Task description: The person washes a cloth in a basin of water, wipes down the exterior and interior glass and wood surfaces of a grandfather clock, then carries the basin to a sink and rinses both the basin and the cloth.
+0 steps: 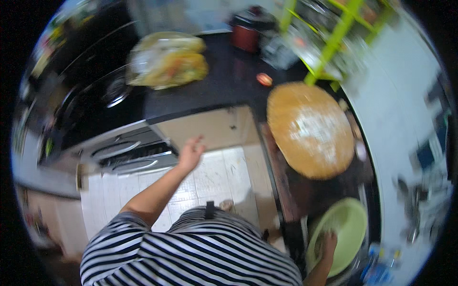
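Observation:
My left hand (192, 153) hangs in the air over the tiled floor, holding nothing, fingers slightly apart. At the lower right, my right hand (330, 242) reaches over the near side of a light green plastic basin (352, 232). Its fingers are blurred, so I cannot tell whether they grip anything. The basin sits tilted in view at what looks like a sink area, its inside partly hidden by the hand. Beyond it, a round tan board (281, 125) lies on the dark countertop (229, 80), with white powder (318, 130) spread over its middle.
A yellowish plastic bag (171, 62) with contents stands near the black stove (107, 96). Behind are a dark red lidded pot (247, 35), a clear plastic bag (279, 52), a small red piece (264, 79) and a lime-green rack (332, 46). Blue-tinted bottles (377, 268) stand beside the basin.

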A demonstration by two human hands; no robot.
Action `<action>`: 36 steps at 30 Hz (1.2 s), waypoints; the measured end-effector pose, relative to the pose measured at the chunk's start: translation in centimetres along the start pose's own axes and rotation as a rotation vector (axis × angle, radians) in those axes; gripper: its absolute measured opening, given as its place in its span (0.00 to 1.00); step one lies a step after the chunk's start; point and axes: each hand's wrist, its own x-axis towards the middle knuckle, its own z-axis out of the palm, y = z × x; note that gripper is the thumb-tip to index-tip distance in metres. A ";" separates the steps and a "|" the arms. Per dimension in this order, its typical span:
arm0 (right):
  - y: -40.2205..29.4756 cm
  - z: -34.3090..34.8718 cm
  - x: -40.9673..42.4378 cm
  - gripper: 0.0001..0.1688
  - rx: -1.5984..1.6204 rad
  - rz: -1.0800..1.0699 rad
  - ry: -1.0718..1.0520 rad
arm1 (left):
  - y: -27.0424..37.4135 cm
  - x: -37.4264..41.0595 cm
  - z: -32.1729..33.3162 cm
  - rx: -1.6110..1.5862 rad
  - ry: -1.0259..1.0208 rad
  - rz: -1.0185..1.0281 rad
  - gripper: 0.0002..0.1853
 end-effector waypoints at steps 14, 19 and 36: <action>9.8 -6.4 -2.3 0.23 -0.087 0.334 0.115 | 2.2 -3.8 7.0 -0.283 -0.664 -0.190 0.20; 12.8 -1.8 0.4 0.27 0.089 0.522 0.161 | 10.4 -5.6 11.4 -0.283 -0.894 -0.064 0.19; 1.6 -9.6 3.9 0.28 0.720 0.131 -0.180 | 26.2 -22.4 49.9 -0.249 -1.068 -0.565 0.32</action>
